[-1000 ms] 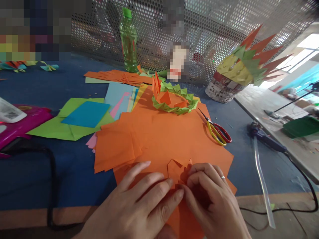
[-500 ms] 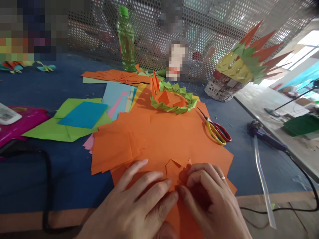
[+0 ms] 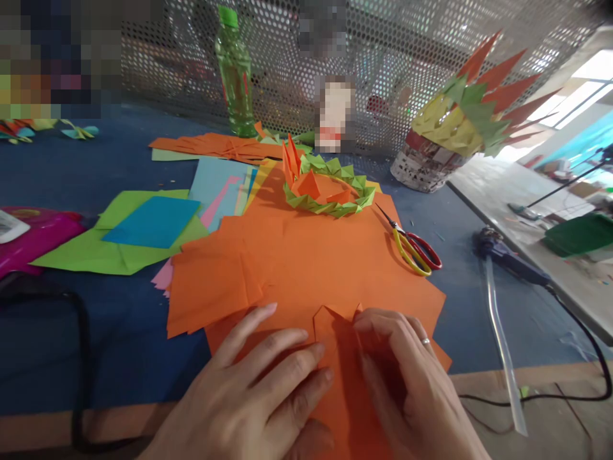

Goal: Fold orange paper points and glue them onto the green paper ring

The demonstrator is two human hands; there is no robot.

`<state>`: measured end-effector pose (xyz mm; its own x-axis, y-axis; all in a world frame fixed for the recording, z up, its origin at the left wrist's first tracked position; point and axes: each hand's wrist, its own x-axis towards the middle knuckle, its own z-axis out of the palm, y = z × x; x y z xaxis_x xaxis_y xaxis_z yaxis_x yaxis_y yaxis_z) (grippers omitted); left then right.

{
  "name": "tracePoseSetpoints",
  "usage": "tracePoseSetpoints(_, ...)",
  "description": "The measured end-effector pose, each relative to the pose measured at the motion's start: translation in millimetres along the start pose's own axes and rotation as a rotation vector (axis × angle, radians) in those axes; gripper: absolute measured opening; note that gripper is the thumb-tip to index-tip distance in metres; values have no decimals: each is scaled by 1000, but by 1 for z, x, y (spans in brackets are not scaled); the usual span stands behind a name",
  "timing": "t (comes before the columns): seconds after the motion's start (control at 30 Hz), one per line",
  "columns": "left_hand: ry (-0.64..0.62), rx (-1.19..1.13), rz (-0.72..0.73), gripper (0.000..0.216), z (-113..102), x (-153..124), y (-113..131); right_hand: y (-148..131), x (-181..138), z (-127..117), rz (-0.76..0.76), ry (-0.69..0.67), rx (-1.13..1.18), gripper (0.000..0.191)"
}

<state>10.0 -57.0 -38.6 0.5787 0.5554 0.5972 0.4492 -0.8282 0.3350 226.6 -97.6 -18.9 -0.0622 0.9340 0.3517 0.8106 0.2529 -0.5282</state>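
Observation:
My left hand (image 3: 261,396) lies flat with fingers stretched out, pressing on a folded orange paper piece (image 3: 338,358) at the table's near edge. My right hand (image 3: 412,383) has its fingers curled and pinched on the right side of that same piece, a ring on one finger. The piece rests on a spread of orange paper sheets (image 3: 306,255) over the blue table top (image 3: 119,332).
A green and orange folded paper ring (image 3: 328,188) sits behind the sheets, scissors (image 3: 412,246) to its right. Green and blue sheets (image 3: 129,233) lie left, a glue gun (image 3: 507,265) with cable right. A green bottle (image 3: 234,73) and a paper-spiked basket (image 3: 445,140) stand by the mesh wall.
My right fingers slid up along the orange piece and flattened its fold; the left fingers shifted slightly left. The view drifted a little to the right.

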Motion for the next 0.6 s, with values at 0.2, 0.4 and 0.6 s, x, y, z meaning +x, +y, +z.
tracePoseSetpoints(0.2, -14, -17, -14, 18, -4, -2, 1, 1, -1, 0, -12, -20, 27, 25)
tracePoseSetpoints(0.4, -47, -16, -2, 21, -7, 0, 0, 1, -4, 0, -21, -17, 31, 22)
tracePoseSetpoints(0.6, -72, -25, -9, 27, -8, 0, 1, 2, -6, 3, 14, -21, -27, 6)
